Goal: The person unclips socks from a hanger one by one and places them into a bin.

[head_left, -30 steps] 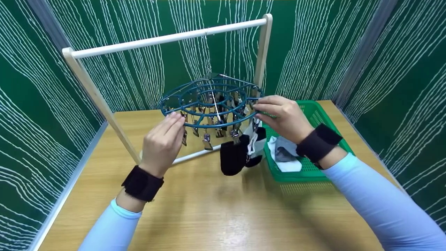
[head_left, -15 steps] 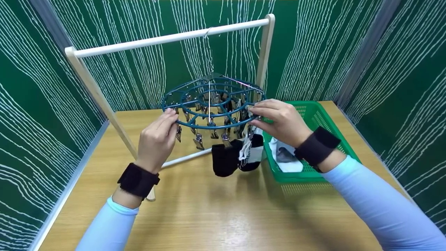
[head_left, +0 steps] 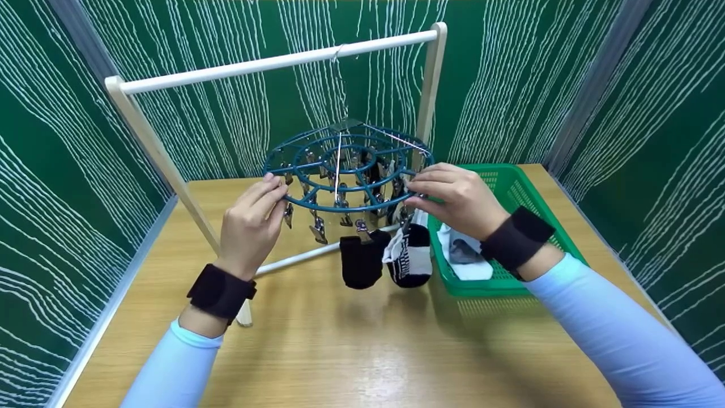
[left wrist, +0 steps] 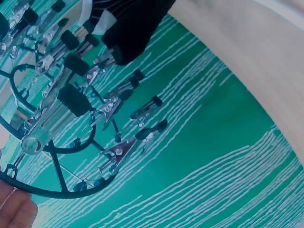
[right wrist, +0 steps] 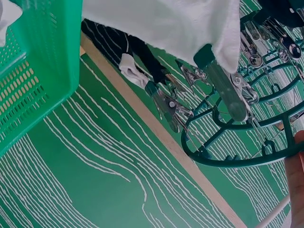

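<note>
A round teal clip hanger hangs by its metal hook from a rail. My left hand pinches the left of its rim, and its fingertips show at the ring in the left wrist view. On the opposite side my right hand holds the rim between thumb and fingers. Metal clips dangle beneath the rings, several with nothing in them. From the right front hang a black sock and a black-and-white sock. Close to the right wrist camera is a white sock in a clip.
The white rail belongs to a wooden stand on the table. At the right is a green basket containing white and grey socks. Green walls with white streaks enclose the table.
The hanger has turned a little, and the black sock has shifted left. The black-and-white sock now shows more of its side. My left hand has moved slightly left; both hands stay on the rim.
</note>
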